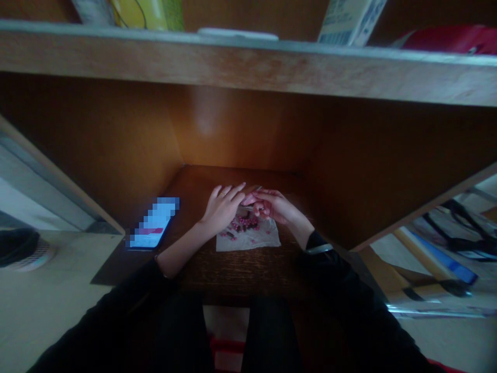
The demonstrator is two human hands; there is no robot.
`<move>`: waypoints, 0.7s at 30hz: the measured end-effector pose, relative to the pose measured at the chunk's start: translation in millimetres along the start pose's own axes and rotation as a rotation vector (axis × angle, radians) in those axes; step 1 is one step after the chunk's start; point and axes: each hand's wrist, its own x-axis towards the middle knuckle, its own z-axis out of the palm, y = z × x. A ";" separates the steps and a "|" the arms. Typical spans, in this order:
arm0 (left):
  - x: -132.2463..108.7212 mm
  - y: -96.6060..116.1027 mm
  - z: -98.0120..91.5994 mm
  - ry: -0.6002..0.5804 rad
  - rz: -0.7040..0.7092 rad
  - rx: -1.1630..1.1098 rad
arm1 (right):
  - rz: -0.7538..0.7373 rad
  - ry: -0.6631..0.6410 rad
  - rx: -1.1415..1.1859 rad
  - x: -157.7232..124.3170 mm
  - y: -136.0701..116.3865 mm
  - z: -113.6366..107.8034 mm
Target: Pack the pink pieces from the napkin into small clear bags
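Note:
My left hand (224,208) and my right hand (276,203) meet over a pale paper sheet (267,239) on the dark wooden desk. The left thumb and index finger close near the right fingertips, while its other fingers stand apart, one with a ring. My right hand is curled, its thumb and fingers pressed together. Whatever lies between the fingertips is too small and blurred to name. Small pink beads (243,224) and several dark brown pieces (230,235) lie scattered on the sheet just below the hands, partly hidden by them.
Left of my forearm a lit phone (151,228) lies at the desk's edge. Wooden walls enclose both sides, and a shelf (233,65) spans overhead, bearing a carton (347,20) and a red item (450,39). A basket (33,254) stands on the floor at left.

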 end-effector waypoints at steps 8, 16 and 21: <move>-5.1 4.3 -0.4 0.171 -0.095 -0.269 | -0.231 0.124 -0.051 0.7 3.2 7.2; -3.4 14.2 -6.4 0.070 -0.141 -1.111 | -0.230 0.104 -0.085 -0.7 6.4 14.1; 1.5 15.6 -8.7 -0.177 -0.374 -1.439 | -0.188 0.014 -0.132 0.0 14.0 16.0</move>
